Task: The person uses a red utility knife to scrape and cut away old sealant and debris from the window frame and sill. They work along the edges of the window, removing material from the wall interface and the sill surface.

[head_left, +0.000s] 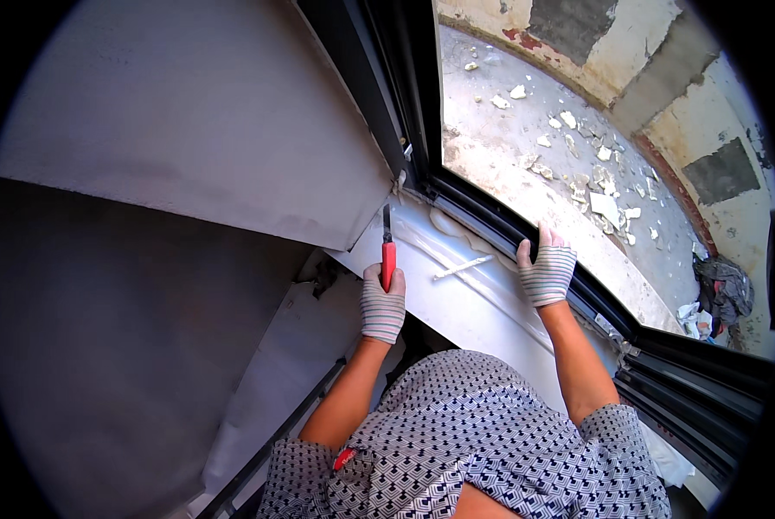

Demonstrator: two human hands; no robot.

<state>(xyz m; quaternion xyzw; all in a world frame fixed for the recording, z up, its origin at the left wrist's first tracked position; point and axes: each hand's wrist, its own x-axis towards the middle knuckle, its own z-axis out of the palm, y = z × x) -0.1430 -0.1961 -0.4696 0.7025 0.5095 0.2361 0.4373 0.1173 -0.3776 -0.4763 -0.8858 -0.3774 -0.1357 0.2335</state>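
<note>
A person in a patterned short-sleeved shirt leans over a white window sill, both hands in striped knit work gloves. The left hand is clenched around the red handle of a utility knife, held upright with its dark blade pointing up toward the corner where the wall meets the frame. The blade tip sits just beside the lower edge of the pale grey wall reveal, close to the bottom corner of the dark window frame.

The right hand rests with its fingers bent over the inner edge of that frame, at the far side of the sill, gripping the frame itself and holding no tool. Between the 2 hands, a thin white strip lies loose on the sill, touching neither glove. A ridge of pale, lumpy filler runs along the joint where the sill meets the frame.

Below the left forearm, a grey sheet hangs down the wall under the sill, with a dark rail crossing it at a slant.

Through the glass, a concrete ledge is strewn with pale broken chips of plaster, bounded by a patched and weathered wall. A bundle of dark cloth lies at the far right end of the ledge, well apart from both hands.
</note>
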